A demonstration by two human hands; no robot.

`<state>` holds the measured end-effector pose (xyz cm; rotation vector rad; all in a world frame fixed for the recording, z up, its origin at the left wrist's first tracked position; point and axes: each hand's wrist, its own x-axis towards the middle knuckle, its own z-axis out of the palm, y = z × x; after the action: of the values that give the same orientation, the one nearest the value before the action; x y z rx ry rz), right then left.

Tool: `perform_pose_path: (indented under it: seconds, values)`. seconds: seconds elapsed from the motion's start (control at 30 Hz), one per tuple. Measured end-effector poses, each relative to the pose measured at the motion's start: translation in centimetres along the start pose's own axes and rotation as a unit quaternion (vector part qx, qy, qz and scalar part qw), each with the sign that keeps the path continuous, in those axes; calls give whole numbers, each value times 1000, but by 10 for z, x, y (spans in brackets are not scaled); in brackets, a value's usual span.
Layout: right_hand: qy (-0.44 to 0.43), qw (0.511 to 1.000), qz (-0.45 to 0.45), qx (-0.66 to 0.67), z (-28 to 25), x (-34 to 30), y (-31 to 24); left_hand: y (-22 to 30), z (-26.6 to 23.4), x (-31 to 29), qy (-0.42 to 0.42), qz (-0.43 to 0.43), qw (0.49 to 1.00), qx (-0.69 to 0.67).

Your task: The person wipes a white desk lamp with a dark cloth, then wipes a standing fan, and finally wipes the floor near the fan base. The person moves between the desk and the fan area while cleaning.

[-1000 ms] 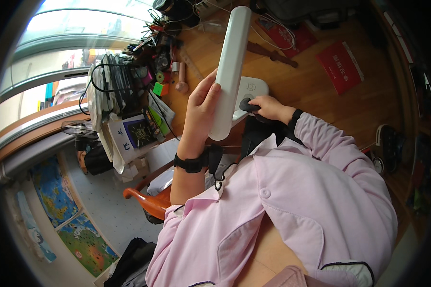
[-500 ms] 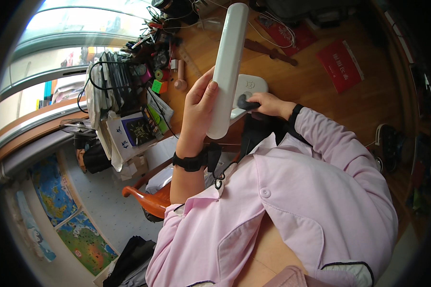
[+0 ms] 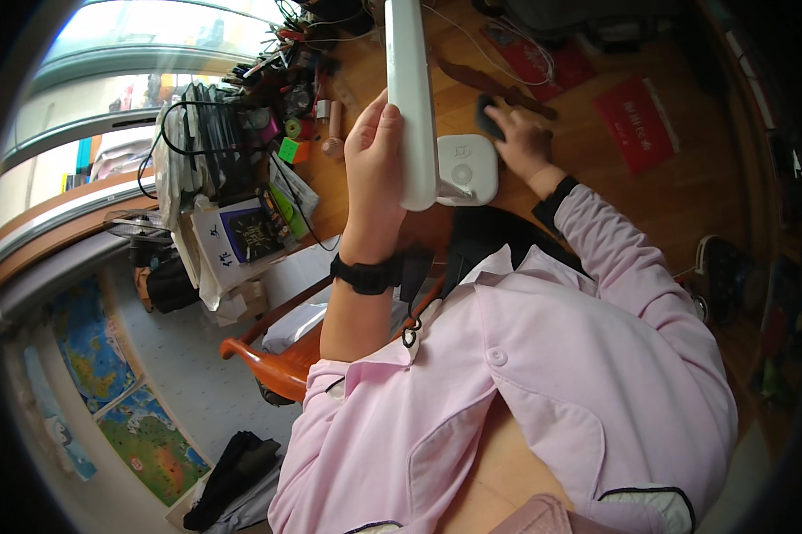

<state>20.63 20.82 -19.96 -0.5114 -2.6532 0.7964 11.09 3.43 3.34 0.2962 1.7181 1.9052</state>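
Our left hand [image 3: 374, 151] is gripping a white lamp bar [image 3: 413, 116], its long axis pointing away from us; our right hand [image 3: 527, 144], apart, is clutching a dark cloth [image 3: 486, 113], the lamp base [image 3: 479, 165] sitting between.

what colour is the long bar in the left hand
White. The long bar in the left hand shows best in the head view.

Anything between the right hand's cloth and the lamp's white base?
Nothing visible: the right hand holds the dark grey cloth beyond the far edge of the white base. The lamp bar, in the left hand, is left of that gap.
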Motion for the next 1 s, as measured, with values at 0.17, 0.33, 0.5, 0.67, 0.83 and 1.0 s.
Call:
perform_pose_path:
  seconds: [0.17, 0.33, 0.5, 0.67, 0.83, 1.0]
  values:
    - [-170, 965, -192, -55, 15, -56, -16, -6, 4, 10, 34, 6, 999, -32]
    - [-157, 959, -219, -93, -10, -61, 3, -1, 7, 8, 15, 26, 1000, -4]
    - [-53, 988, -125, -73, -20, -6, -10, 17, 8, 22, -102, 11, 988, 118]
    - [-132, 972, -153, -121, 11, -5, -29, 27, 5, 57, -210, -61, 961, 171]
    - [-101, 969, -149, -167, 37, -20, -19, -11, -55, 78, -111, -63, 989, 68]
    - [-134, 967, -110, -188, 36, -13, -18, -138, -94, 45, 62, 8, 923, 381]
